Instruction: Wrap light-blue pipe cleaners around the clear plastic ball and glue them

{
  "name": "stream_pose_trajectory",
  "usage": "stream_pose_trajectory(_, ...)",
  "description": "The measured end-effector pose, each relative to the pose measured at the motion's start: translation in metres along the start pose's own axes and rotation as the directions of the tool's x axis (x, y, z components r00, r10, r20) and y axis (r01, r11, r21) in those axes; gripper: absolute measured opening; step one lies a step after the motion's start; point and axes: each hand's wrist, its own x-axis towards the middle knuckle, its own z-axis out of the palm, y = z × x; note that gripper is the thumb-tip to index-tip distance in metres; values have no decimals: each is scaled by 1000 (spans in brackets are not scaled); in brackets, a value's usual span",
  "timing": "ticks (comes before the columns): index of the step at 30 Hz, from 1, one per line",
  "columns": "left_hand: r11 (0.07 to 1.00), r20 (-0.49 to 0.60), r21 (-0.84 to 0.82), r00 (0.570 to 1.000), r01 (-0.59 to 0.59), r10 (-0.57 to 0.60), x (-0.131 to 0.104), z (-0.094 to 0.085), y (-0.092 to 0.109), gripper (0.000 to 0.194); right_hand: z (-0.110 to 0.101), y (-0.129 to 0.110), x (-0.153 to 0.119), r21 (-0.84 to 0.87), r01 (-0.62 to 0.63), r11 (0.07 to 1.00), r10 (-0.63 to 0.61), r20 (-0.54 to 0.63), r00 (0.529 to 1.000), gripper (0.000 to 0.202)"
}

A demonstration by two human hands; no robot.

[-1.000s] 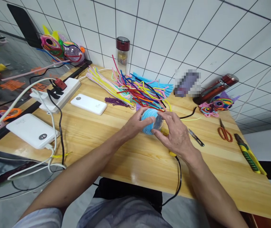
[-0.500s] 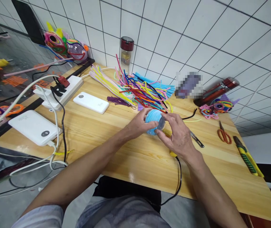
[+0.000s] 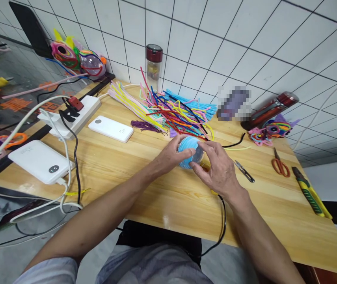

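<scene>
A clear ball partly wrapped in light blue pipe cleaner point(image 3: 188, 149) is held over the wooden table point(image 3: 168, 197). My left hand point(image 3: 170, 156) cups its left side. On its right, my right hand point(image 3: 217, 167) has fingertips pressing the blue wrap. Under my right hand lies a yellow tool point(image 3: 214, 192), mostly hidden, with a black cord point(image 3: 224, 225) running off the table's front edge. A heap of coloured pipe cleaners point(image 3: 168, 110) lies just behind the ball.
Small snips point(image 3: 244, 171), orange scissors point(image 3: 280, 165) and a green-yellow knife point(image 3: 311, 193) lie to the right. Two white power banks point(image 3: 110, 129) point(image 3: 40, 161), a power strip point(image 3: 70, 116) and cables sit on the left. A bottle point(image 3: 153, 67) and pipe-cleaner figures point(image 3: 78, 59) point(image 3: 270, 132) stand by the tiled wall.
Both hands keep hold of the blue ball; the fingers shift slightly around it. The view sways a little.
</scene>
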Motion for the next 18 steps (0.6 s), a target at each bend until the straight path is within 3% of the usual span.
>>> stream_pose_trajectory(18,1000,-54,-22,998,11,-12,1,3,-7,56,1,-3,0,5,5,1000,-5,-36,999,54)
